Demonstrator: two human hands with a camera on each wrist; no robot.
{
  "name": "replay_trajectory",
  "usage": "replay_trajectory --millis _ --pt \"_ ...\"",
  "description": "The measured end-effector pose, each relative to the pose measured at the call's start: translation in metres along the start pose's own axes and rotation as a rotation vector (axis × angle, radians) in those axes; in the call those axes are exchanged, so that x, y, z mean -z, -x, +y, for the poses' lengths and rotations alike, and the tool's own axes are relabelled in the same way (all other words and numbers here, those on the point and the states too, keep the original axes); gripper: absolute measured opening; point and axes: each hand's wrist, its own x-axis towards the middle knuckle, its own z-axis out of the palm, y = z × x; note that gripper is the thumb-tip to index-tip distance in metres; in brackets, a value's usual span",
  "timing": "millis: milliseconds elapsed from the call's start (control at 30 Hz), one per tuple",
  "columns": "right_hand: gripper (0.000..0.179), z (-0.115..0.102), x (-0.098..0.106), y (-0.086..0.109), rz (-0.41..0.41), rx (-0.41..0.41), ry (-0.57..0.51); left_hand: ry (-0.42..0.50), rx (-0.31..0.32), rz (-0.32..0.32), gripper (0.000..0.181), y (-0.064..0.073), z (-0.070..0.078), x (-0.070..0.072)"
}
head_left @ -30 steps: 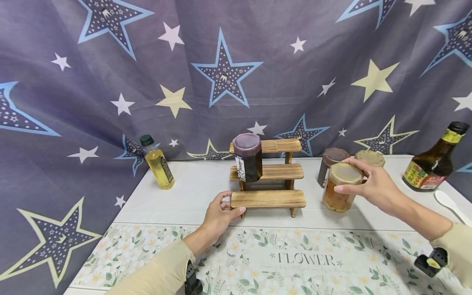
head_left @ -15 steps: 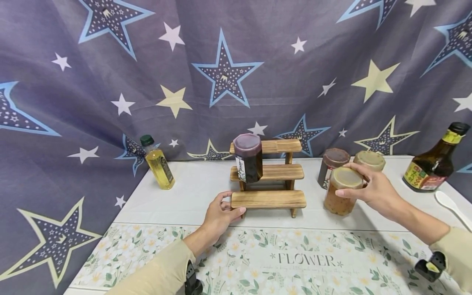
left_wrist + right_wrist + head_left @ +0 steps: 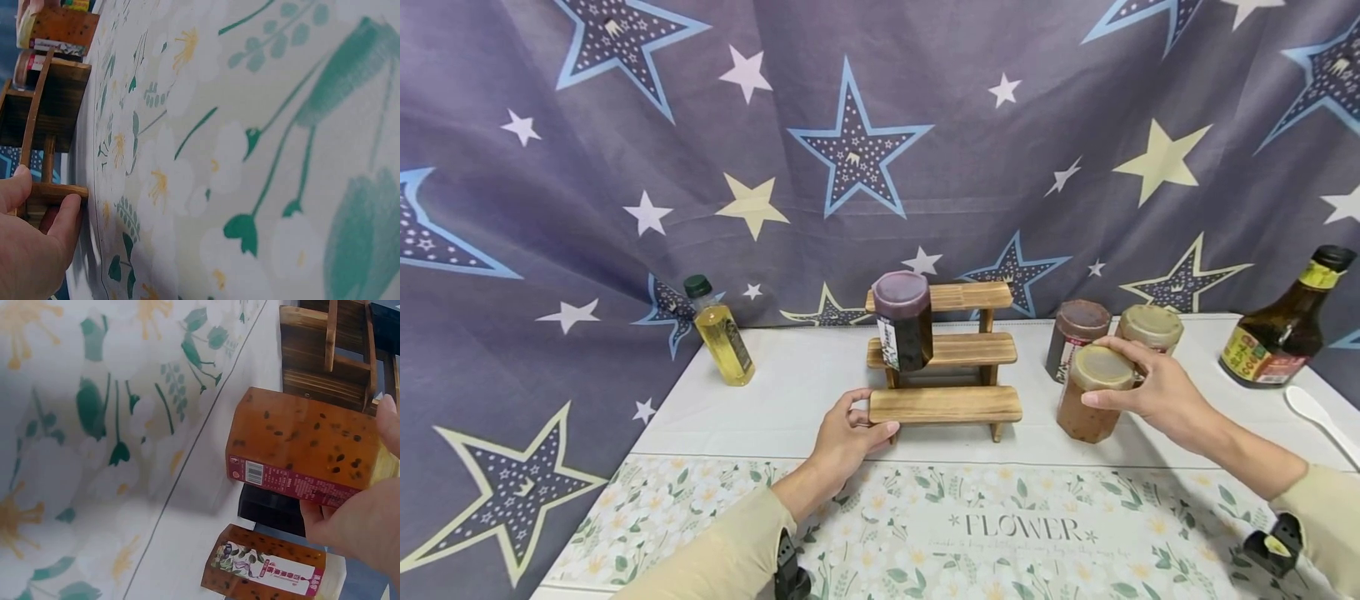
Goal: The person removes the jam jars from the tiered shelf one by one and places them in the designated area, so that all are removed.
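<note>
1. The right hand held the orange jar up near its lid. The fingers bent round it, thumb in front, and were about as wide apart as the jar.
2. The orange jar was upright, lid on top. I could not tell if it touched the desk.
3. The stand was to the left of the orange jar. Its bottom step ran long from left to right, so the right end was closer to the jar. White desk showed in between.
4. The left hand pinched the bottom step's left end, far from the orange jar.
5. The purple jar stood on the left part of the middle step.
6. The dark jar and another jar were close behind the orange jar.
7. The brown bottle and spoon lay off to the right. The oil bottle was far left.
</note>
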Motion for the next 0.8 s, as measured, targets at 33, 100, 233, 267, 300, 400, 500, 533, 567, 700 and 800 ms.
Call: replay_trajectory --millis 33,100,233,267,300,400,500,533,567,700,800 --pt "0.085 0.0 0.0 0.0 -0.003 -0.002 -0.001 0.001 0.002 0.001 0.067 0.0 0.0 0.0" --pt "0.085 0.001 0.0 0.0 -0.008 0.002 -0.005 0.004 0.005 0.002 0.068 0.0 0.0 0.0" --pt "0.082 0.004 -0.001 0.0 -0.002 0.012 -0.02 0.008 0.01 0.004 0.068 -0.001 0.0 0.0" --pt "0.082 0.005 -0.001 0.0 0.0 0.018 -0.025 0.006 0.009 0.004 0.067 -0.001 0.0 0.0" --pt "0.082 0.005 -0.001 0.0 0.004 0.02 -0.027 0.005 0.01 0.003 0.068 -0.001 0.0 0.0" --pt "0.082 0.006 -0.004 0.002 0.025 0.034 -0.035 0.004 0.011 0.004 0.067 -0.001 0.0 -0.001" --pt "0.086 0.005 -0.006 0.004 0.043 0.04 -0.027 0.006 0.013 0.006 0.067 -0.001 0.001 -0.001" --pt "0.087 0.004 -0.007 0.005 0.05 0.044 -0.024 0.007 0.012 0.006 0.067 -0.001 0.001 -0.001" --pt "0.089 0.002 -0.008 0.006 0.059 0.053 -0.01 0.007 0.011 0.006 0.067 -0.001 0.001 -0.001" --pt "0.095 -0.003 -0.012 0.007 0.145 0.132 0.016 0.006 0.01 0.004 0.067 -0.001 0.0 -0.001" --pt "0.095 -0.01 -0.01 0.005 0.218 0.206 0.019 0.0 0.01 0.005 0.067 0.0 0.001 -0.001"
